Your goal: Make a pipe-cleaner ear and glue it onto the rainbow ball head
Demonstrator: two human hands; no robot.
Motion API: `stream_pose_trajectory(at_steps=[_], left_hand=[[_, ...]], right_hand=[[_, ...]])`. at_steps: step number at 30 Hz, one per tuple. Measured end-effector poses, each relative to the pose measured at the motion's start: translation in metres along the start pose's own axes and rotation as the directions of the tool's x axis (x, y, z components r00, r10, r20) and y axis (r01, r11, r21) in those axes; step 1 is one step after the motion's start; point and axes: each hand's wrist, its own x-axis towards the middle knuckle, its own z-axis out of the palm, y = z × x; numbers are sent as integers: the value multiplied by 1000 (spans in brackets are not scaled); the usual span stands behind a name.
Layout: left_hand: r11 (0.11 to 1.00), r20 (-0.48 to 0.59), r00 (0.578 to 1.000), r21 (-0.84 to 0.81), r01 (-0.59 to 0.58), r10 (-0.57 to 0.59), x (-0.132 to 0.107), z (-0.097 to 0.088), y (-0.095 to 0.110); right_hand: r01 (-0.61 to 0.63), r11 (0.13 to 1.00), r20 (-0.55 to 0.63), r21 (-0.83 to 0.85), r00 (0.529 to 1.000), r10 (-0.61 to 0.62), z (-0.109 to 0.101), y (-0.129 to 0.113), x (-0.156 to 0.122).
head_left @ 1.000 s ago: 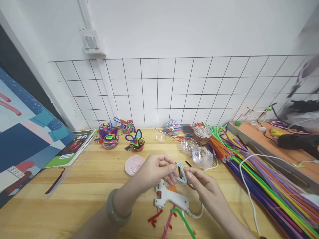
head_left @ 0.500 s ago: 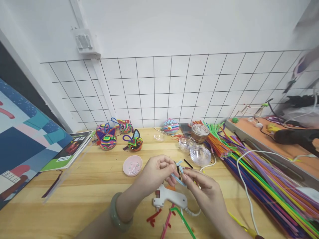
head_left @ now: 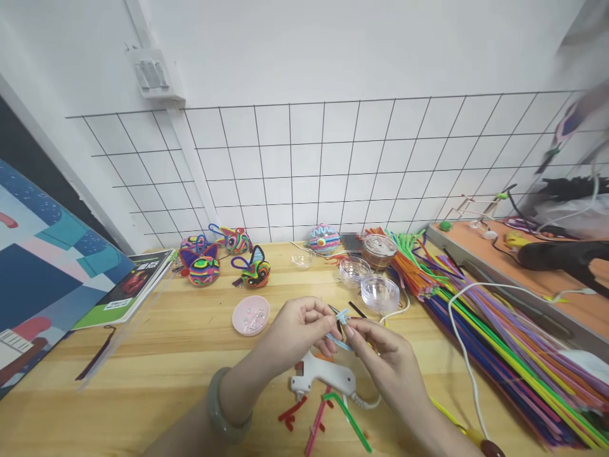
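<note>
Between my fingertips is a light blue pipe cleaner (head_left: pixel 342 315), bent into a small looped shape with one length running down toward my right fingers. My left hand (head_left: pixel 304 324), a green bangle (head_left: pixel 223 406) at its wrist, pinches it from the left. From the right, my right hand (head_left: pixel 385 352) pinches it with thumb and forefinger. Something dark shows behind the blue loop, partly hidden. Just below my hands lies a white glue gun (head_left: pixel 328 376). Nearer me are red pipe cleaner pieces (head_left: pixel 288 416), a pink one (head_left: pixel 314 426) and a bent green one (head_left: pixel 349 419).
A pink dish (head_left: pixel 240 322) of small beads sits left of my hands. Behind are several striped ornaments (head_left: pixel 255 274), clear plastic bowls (head_left: pixel 379 295) and a ribbon spool (head_left: pixel 379 251). Pipe cleaner bundles (head_left: pixel 499 343) and a white cord (head_left: pixel 464 355) fill the right side.
The blue pipe cleaner's upper end has become more bunched, and its lower length shows less. My hands keep almost the same place. The whole view has shifted slightly.
</note>
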Motion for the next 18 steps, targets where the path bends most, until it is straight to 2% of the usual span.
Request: stream_pose_trajectory(at_steps=[18], left_hand=[[999,10,999,-15,31,-30,0,2,1]], right_hand=[[-46,999,8,24,999,46,1,4,1]])
